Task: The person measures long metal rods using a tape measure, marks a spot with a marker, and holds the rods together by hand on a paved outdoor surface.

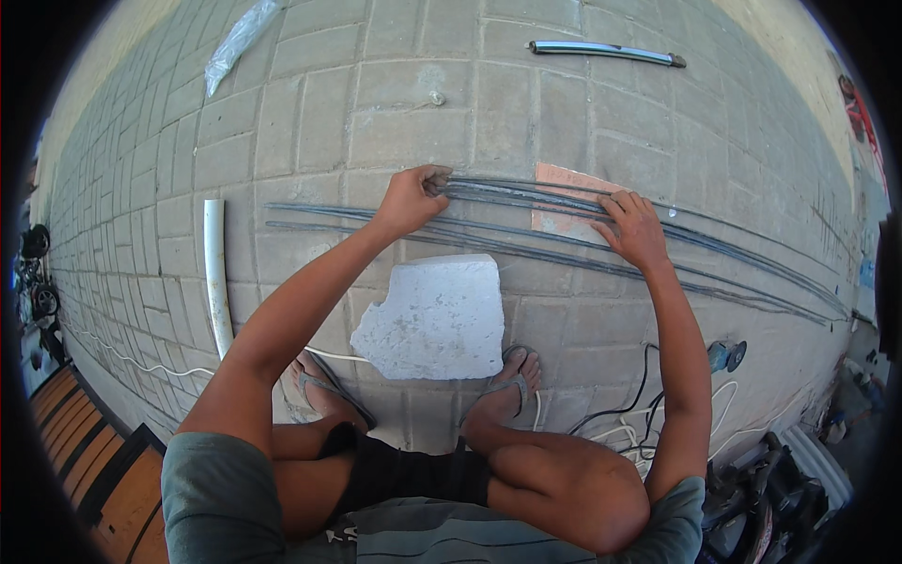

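Hands [412, 201] touch slender grey metal rods [512, 199] near a pitted white slab [437, 320].

Head view: wide fisheye at head height, facing steeply down; right knee [611, 503] close at bottom, right forearm [681, 348] mid-right, paving [404, 38] farther toward top.

1. grey rectangular paving [310, 122] covers the ground, its joints bending toward the rim.
2. a pale tan band [775, 61] borders the paving at upper right.
3. slatted brown wooden furniture [120, 506] with dark edges stands lower left.
4. soft, even daylight falls.
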`<state>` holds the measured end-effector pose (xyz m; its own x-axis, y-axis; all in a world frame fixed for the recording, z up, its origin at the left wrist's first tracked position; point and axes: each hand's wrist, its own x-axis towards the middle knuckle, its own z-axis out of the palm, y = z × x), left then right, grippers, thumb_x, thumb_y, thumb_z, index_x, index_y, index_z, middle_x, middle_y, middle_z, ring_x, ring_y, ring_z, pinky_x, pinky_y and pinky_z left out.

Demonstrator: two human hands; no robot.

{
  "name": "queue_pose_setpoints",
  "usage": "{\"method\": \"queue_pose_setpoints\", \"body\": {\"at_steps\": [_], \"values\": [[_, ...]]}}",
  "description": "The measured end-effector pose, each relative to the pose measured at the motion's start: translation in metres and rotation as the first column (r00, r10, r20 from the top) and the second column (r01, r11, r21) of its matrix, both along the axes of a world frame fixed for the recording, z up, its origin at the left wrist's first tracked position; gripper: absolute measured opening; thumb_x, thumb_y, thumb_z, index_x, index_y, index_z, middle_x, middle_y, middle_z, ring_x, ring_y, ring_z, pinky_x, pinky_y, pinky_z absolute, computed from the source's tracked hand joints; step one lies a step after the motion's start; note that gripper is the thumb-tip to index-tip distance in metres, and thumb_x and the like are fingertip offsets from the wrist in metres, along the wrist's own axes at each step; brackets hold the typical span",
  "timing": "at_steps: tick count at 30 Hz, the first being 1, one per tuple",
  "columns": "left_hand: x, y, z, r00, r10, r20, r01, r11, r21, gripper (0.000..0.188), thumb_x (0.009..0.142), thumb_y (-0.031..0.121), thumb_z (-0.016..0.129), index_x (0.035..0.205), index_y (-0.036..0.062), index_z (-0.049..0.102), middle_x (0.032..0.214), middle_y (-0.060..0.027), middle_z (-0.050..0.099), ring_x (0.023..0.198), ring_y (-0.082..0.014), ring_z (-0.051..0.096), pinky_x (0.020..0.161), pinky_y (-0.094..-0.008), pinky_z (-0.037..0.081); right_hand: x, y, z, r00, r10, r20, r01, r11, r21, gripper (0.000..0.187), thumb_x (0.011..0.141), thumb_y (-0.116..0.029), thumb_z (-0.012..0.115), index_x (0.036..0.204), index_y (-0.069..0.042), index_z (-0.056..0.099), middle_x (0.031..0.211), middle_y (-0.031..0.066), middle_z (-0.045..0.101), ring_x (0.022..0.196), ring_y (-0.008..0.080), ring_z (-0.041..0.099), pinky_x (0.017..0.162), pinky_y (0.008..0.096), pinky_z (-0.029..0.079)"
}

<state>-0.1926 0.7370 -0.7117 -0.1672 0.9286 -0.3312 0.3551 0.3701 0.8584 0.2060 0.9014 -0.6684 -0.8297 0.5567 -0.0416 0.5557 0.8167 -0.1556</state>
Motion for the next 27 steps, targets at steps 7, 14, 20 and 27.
{"method": "queue_pose_setpoints", "body": {"at_steps": [7,14,20,27], "values": [[-0.003,-0.008,0.001,0.991,0.118,0.057,-0.120,0.992,0.025,0.042,0.084,0.007,0.074,0.126,0.0000,0.073,0.109,-0.0160,0.076,0.098,-0.0232,0.073,0.087,-0.0354,0.057,-0.010,-0.009,-0.001,0.986,-0.089,-0.140,0.092,0.996,0.017,0.043,0.090,-0.033,0.079,0.125,-0.010,0.067,0.123,0.0127,0.064,0.116,0.0348,0.060,0.098,0.0479,0.048],[-0.009,-0.015,-0.012,0.979,0.023,-0.201,0.001,0.993,0.118,0.023,0.090,0.016,0.080,0.100,-0.0039,0.078,0.092,-0.0229,0.073,0.079,-0.0318,0.071,0.076,-0.0389,0.056,-0.006,-0.003,-0.002,0.991,-0.091,-0.102,0.086,0.994,-0.061,0.040,0.090,-0.032,0.079,0.124,-0.011,0.071,0.121,0.0122,0.065,0.114,0.0346,0.060,0.097,0.0477,0.047],[-0.005,-0.014,-0.019,0.982,0.082,-0.169,-0.070,0.995,0.077,0.025,0.093,0.018,0.079,0.099,-0.0053,0.077,0.088,-0.0202,0.073,0.074,-0.0268,0.067,0.073,-0.0382,0.053,-0.007,-0.001,-0.011,0.991,-0.039,-0.129,0.041,0.999,0.006,0.032,0.094,-0.027,0.075,0.124,-0.015,0.075,0.119,0.0072,0.067,0.112,0.0309,0.061,0.095,0.0449,0.048],[-0.002,-0.014,-0.009,0.993,0.083,-0.080,-0.080,0.996,0.036,0.023,0.095,0.018,0.078,0.100,-0.0045,0.078,0.087,-0.0165,0.075,0.077,-0.0206,0.067,0.074,-0.0366,0.053,-0.019,-0.003,-0.014,0.983,0.008,-0.185,-0.012,1.000,-0.022,0.029,0.092,-0.026,0.076,0.120,-0.019,0.078,0.118,0.0046,0.068,0.110,0.0284,0.062,0.091,0.0435,0.048]]}}
